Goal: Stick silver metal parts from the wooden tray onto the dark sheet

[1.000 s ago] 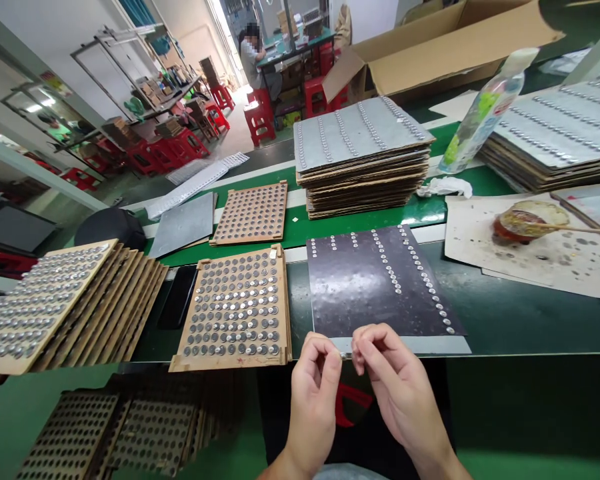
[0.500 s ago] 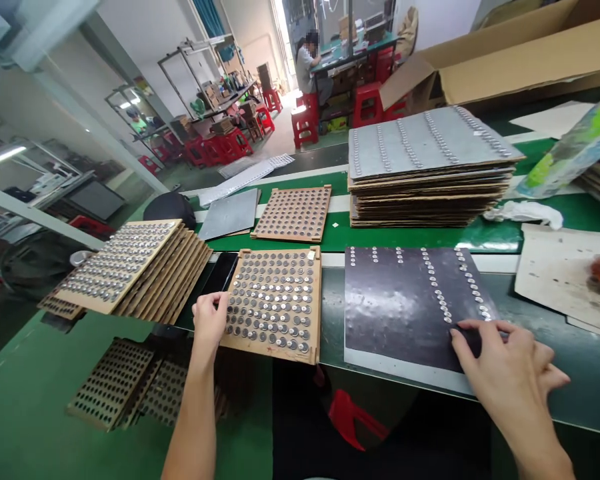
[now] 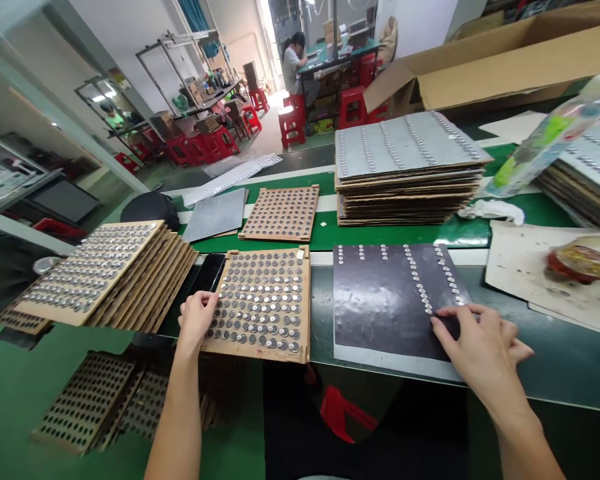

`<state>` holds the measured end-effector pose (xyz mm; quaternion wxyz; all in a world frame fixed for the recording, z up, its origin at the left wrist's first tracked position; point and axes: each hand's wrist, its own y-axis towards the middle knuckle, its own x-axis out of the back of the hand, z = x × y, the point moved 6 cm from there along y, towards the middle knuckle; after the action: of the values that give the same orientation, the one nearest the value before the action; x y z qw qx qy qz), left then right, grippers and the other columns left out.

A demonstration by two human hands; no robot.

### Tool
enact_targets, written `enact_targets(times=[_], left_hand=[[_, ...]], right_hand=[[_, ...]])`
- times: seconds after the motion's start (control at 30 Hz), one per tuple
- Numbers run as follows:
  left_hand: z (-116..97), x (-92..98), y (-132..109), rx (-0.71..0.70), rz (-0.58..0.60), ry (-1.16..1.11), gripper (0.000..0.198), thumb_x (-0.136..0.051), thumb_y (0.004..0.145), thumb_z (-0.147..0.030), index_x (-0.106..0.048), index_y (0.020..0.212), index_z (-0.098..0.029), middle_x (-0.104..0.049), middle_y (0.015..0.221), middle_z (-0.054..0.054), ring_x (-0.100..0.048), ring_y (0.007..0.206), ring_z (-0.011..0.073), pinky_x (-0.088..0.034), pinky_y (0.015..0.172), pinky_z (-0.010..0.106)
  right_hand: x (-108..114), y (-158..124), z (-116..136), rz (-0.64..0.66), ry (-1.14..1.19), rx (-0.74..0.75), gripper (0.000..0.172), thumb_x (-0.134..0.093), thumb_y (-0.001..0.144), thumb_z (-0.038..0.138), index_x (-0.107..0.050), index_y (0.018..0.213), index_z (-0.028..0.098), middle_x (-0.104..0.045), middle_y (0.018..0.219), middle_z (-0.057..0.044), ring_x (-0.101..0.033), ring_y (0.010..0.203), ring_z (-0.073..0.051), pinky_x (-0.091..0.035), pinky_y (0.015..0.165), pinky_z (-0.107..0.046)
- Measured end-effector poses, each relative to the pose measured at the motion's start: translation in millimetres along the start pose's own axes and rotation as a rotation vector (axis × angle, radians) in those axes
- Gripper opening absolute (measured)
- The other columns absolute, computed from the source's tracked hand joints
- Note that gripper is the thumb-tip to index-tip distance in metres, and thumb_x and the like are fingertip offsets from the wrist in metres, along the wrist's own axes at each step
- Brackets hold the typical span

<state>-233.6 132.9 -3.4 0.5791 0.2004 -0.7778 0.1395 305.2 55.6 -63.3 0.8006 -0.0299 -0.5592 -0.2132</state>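
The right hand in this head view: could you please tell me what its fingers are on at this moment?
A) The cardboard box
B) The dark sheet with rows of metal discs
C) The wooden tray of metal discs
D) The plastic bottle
B. The fingers of the right hand lie on the lower right part of the dark sheet, just beside the rows of metal discs.

Right hand [image 3: 480,333] is over the dark sheet [image 3: 380,293], and whatever lies beneath those fingers [image 3: 443,321] is hidden from us! Left hand [image 3: 196,319] blocks the near edge of the wooden tray [image 3: 307,307], its small round pieces [image 3: 257,300] too tiny to call. The phone [image 3: 208,273] slips behind that tray, and out right, the stack of boards [image 3: 590,173] and cardboard box [image 3: 495,60] run off the frame!
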Motion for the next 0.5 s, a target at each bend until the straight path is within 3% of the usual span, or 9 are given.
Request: enact_targets(times=[0.17,0.27,0.37,0.43,0.5], left_hand=[[-19.8,14.4,-25.4,0.048,-0.146,-0.072,0.027,-0.047,0.093,-0.040,-0.064,0.092,-0.019,-0.063,0.115,0.019,-0.050,0.121,0.0440,-0.038,0.101,0.063],[-45.5,14.5,-65.7,-0.013,-0.184,-0.156,0.025,-0.047,0.095,-0.041,-0.061,0.092,-0.021,-0.062,0.111,0.014,-0.053,0.114,0.0368,-0.041,0.102,0.057],[-86.1,4.5,-120.5,-0.218,-0.120,-0.401,0.022,-0.054,0.095,-0.042,-0.063,0.089,-0.023,-0.063,0.097,0.008,-0.058,0.097,0.0281,-0.048,0.089,0.041],[-117.2,-6.7,-157.5,-0.360,0.005,-0.645,0.022,-0.058,0.095,-0.041,-0.064,0.085,-0.022,-0.061,0.090,0.005,-0.058,0.090,0.0247,-0.048,0.083,0.036],[-145.3,-21.1,-186.8,-0.409,0.187,-0.813,0.023,-0.059,0.097,-0.038,-0.064,0.082,-0.021,-0.059,0.086,0.004,-0.058,0.085,0.0214,-0.047,0.079,0.033]], right_hand=[[-4.6,3.3,0.4,-0.002,0.057,0.007,0.030,-0.050,0.087,0.044,-0.072,0.091,0.024,-0.059,0.113,-0.015,-0.048,0.106,-0.039,-0.037,0.082,-0.054],[-4.1,8.0,3.8,0.011,0.078,0.013,0.029,-0.049,0.087,0.042,-0.071,0.088,0.023,-0.060,0.114,-0.015,-0.049,0.109,-0.038,-0.036,0.083,-0.053],[1.3,7.5,10.9,-0.006,0.129,0.020,0.032,-0.048,0.089,0.044,-0.071,0.082,0.023,-0.063,0.108,-0.015,-0.050,0.107,-0.038,-0.036,0.082,-0.052],[8.5,0.2,25.0,-0.006,0.246,0.076,0.031,-0.052,0.091,0.045,-0.071,0.081,0.024,-0.065,0.103,-0.013,-0.052,0.103,-0.036,-0.038,0.082,-0.051],[21.2,-13.5,48.9,-0.004,0.440,0.188,0.024,-0.058,0.092,0.043,-0.072,0.084,0.025,-0.067,0.100,-0.010,-0.057,0.100,-0.032,-0.041,0.083,-0.049]])
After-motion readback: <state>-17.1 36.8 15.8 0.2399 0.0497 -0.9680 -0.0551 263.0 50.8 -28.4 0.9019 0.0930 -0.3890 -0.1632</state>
